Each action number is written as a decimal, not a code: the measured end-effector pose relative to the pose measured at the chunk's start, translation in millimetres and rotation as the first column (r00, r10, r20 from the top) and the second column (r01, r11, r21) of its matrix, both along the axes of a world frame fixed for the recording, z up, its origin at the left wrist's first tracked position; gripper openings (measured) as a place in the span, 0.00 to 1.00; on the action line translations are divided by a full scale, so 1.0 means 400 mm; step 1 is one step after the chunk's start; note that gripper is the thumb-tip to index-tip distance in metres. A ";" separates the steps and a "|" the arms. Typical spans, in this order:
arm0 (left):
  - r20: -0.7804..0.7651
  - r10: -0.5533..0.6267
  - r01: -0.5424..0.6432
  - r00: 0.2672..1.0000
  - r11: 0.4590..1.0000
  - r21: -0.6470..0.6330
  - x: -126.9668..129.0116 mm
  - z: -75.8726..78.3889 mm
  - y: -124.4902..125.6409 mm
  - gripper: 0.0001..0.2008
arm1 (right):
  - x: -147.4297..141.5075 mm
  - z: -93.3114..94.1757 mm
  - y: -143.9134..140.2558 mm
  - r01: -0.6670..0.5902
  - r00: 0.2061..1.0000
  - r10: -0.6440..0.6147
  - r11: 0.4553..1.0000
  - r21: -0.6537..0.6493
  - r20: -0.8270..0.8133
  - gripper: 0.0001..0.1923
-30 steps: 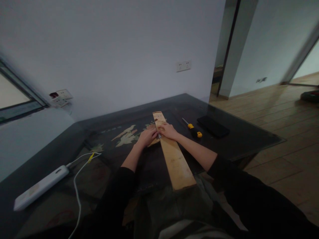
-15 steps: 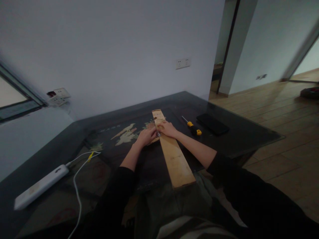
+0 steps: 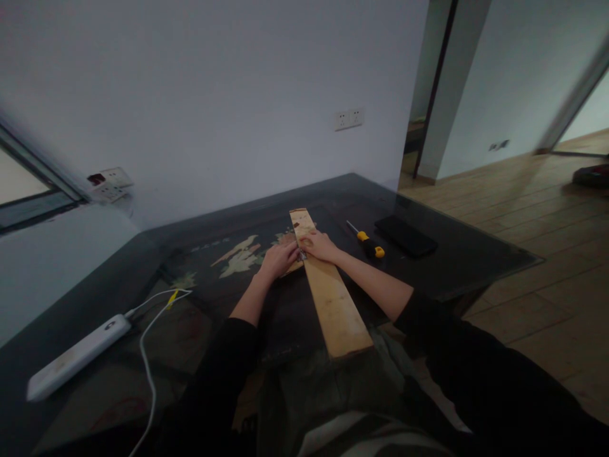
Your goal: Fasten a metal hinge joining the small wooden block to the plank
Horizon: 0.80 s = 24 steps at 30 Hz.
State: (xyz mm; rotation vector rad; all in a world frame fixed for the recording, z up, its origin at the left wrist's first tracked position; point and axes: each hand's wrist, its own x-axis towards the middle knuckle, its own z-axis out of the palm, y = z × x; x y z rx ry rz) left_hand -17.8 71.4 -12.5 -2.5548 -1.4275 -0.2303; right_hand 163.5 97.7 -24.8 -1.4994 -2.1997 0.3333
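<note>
I am sitting at a dark glass-topped table (image 3: 466, 251) with a long wooden plank (image 3: 333, 304) lying across it, its far end pointing toward the wall and its near end jutting off the table edge over my lap. My right hand (image 3: 320, 245) is resting flat on top of the plank near its far end, fingers spread loosely and pressing down rather than curling around anything. My left hand (image 3: 280, 257) is lying just beside the plank's left edge, fingertips reaching in toward the right hand, and the two hands are almost touching. Between them, at the plank's left edge, something small and metallic (image 3: 301, 256) is showing, but it is too small for me to tell what it is or whether either hand is pinching it, so I cannot tell if my left hand is gripping or only touching. To the right of the plank a screwdriver with a yellow and black handle (image 3: 367, 240) is lying on the glass, well apart from my hands, and just beyond it a flat black object (image 3: 405, 235) is sitting. Far to my left a white power strip (image 3: 78, 357) is lying near the table edge, with a white cable (image 3: 148, 343) trailing from it.
</note>
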 end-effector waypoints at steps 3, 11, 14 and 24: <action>0.002 0.035 -0.035 0.999 0.999 -0.027 0.005 0.001 -0.005 0.16 | -0.001 -0.002 -0.001 0.007 1.000 -0.007 1.000 0.012 0.003 0.20; -0.006 0.055 -0.055 0.998 0.998 -0.032 0.007 -0.001 -0.009 0.18 | -0.002 0.000 -0.001 0.003 1.000 -0.004 1.000 0.010 0.022 0.20; 0.008 0.051 -0.051 0.999 0.999 -0.021 0.006 -0.003 -0.011 0.18 | -0.001 0.003 -0.002 -0.008 1.000 0.007 1.000 0.008 0.027 0.19; 0.019 0.090 -0.091 0.996 0.996 0.017 0.006 -0.007 -0.015 0.17 | -0.003 0.004 -0.003 -0.006 1.000 0.006 1.000 -0.017 0.003 0.20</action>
